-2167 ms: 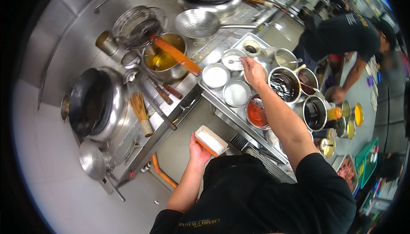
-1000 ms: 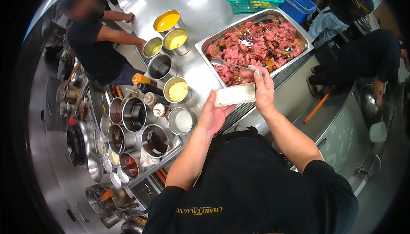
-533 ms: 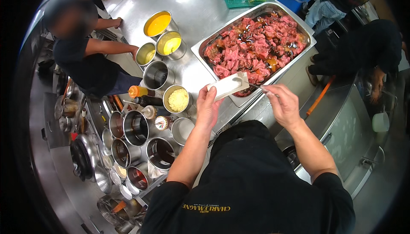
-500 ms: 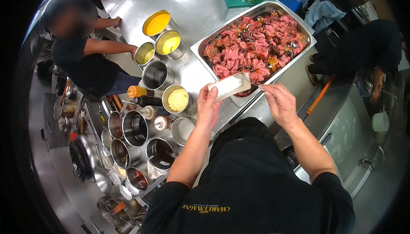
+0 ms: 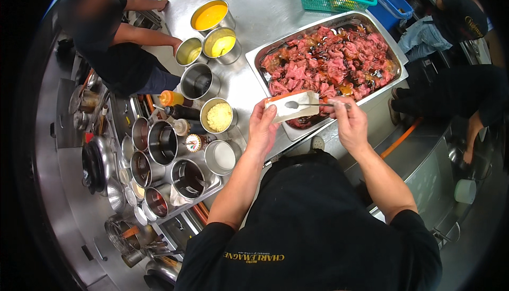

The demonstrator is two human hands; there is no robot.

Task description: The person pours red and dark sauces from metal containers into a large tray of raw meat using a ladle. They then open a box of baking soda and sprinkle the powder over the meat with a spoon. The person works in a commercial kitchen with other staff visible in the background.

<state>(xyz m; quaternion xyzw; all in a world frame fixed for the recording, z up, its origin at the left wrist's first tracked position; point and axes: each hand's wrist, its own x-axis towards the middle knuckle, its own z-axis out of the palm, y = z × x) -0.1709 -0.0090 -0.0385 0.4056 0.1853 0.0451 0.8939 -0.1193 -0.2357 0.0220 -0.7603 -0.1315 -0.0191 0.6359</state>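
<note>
My left hand [image 5: 262, 125] grips a small rectangular container [image 5: 306, 111], white inside with an orange edge, by its left end. Fingers of my right hand [image 5: 351, 125] pinch the handle of a metal spoon [image 5: 314, 105]. The spoon's bowl lies over the container's white inside; whether it touches what is in there I cannot tell. Both hands are above the near edge of a large metal tray [image 5: 256, 73]. Pink-red sliced raw meat [image 5: 334, 60] fills the tray, wet with dark liquid and some orange patches.
Several metal pots stand left of the tray, one with orange liquid [image 5: 210, 17], another with pale yellow chopped bits [image 5: 219, 117]. A green basket [image 5: 331, 3] and blue bin [image 5: 392, 0] are behind it. A person [image 5: 122, 41] works at left; two others are at right.
The spoon has moved left and now reaches over the container, its bowl clearly visible. My right hand has turned. The container shows more of its inside and orange edge. The whole view has shifted slightly.
</note>
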